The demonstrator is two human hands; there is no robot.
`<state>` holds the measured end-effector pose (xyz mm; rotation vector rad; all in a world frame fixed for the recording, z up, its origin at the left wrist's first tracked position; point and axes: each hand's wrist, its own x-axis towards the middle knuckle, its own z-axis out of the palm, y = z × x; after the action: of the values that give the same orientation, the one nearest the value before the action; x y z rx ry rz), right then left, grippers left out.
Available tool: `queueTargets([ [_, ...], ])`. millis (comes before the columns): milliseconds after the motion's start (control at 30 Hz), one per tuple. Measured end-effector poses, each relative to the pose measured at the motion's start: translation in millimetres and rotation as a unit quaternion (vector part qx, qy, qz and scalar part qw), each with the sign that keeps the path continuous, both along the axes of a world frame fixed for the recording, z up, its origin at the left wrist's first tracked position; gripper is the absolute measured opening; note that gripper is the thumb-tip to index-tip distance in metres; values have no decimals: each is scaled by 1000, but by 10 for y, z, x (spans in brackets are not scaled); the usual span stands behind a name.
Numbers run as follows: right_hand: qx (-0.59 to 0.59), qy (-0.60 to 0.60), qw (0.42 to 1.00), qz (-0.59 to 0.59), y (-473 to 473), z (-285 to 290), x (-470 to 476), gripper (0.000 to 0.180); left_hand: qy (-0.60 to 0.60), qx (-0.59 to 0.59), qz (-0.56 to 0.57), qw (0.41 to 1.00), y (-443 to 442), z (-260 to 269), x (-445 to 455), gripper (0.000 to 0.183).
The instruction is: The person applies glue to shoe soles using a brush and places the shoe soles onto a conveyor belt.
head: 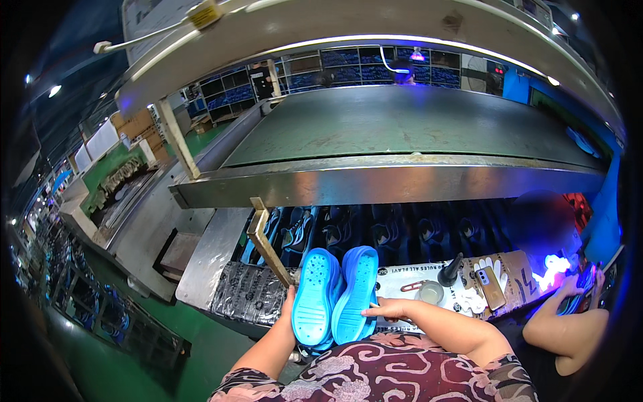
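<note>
Two stacks of bright blue shoe soles stand side by side in front of my body, the left stack (312, 296) and the right stack (355, 294). My left hand (288, 306) presses against the outer side of the left stack, its fingers mostly hidden. My right hand (389, 308) touches the lower right side of the right stack, index finger pointing across it, with what looks like a thin pale stick between the fingers. Right of it, on a printed white sheet (397, 284), are a clear cup (431, 292) and a small red-handled tool (413, 286).
Behind the soles, dark shoes with blue soles (297, 232) lie in a row under a metal shelf edge (382, 186). A metal post (269, 246) rises close by. Rightward are a black bottle (450, 271), a phone (491, 289), a white glove (497, 269) and a co-worker's arms (567, 321).
</note>
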<state>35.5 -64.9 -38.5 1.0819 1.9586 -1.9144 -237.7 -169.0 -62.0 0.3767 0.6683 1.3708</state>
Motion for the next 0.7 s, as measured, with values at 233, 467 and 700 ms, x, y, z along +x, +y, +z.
queueTargets([
  [233,117,25,992,31,72,-120,-143,112,-38,4,57,998,-191,-158,-191,81],
  [467,137,-96,983,80,239,217,-375,117,112,-159,116,974,-778,119,-188,78],
  [700,180,-111,977,36,165,-21,-419,108,482,-8,169,860,35,234,-361,43],
])
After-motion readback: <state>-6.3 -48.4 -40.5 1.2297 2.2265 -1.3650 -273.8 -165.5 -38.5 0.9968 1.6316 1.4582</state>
